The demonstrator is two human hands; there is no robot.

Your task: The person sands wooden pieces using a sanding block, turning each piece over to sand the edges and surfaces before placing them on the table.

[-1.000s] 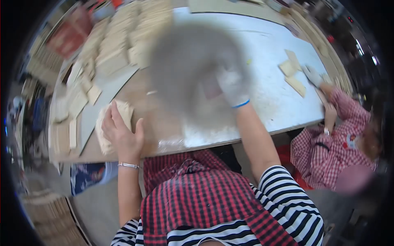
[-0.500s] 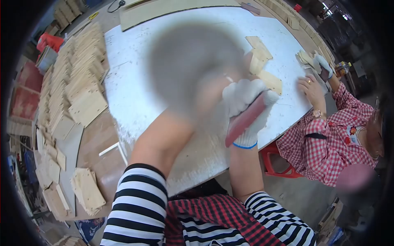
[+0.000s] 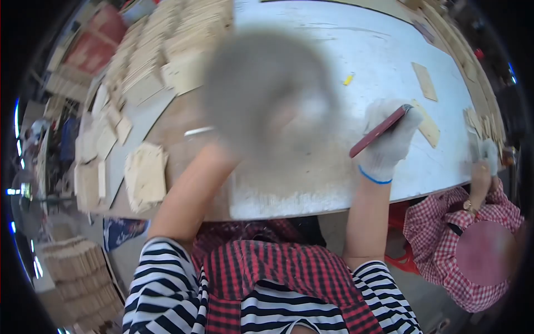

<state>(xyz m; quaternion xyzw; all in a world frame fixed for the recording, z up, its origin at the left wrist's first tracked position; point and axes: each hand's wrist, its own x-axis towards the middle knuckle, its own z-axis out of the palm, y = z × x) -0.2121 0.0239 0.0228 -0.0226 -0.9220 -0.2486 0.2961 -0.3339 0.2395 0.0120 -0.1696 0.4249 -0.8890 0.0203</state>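
Observation:
My right hand (image 3: 389,131), in a white knit glove with a blue cuff edge, grips a dark red flat block (image 3: 379,131) with a slanted long edge. Close by on its right lies a thin pale wood piece (image 3: 427,129), partly covered by the glove. Farther up is another thin wood piece (image 3: 424,82). A grey blurred patch in the middle of the view covers most of my left hand (image 3: 282,114); skin shows faintly through it, but the fingers and anything in them cannot be made out. Both hands are above the white-topped table (image 3: 311,207).
Tall rows of stacked wood pieces (image 3: 186,33) stand at the upper left. A loose wood pile (image 3: 146,175) sits at the table's left front edge. A small yellow object (image 3: 349,79) lies on the white surface. A co-worker in a checked shirt (image 3: 434,222) sits at the right.
The view has turned, so the stacks sit farther right. My right hand is farther right in the view, still holding the red block. The cluster of wood pieces beside it now shows spread apart.

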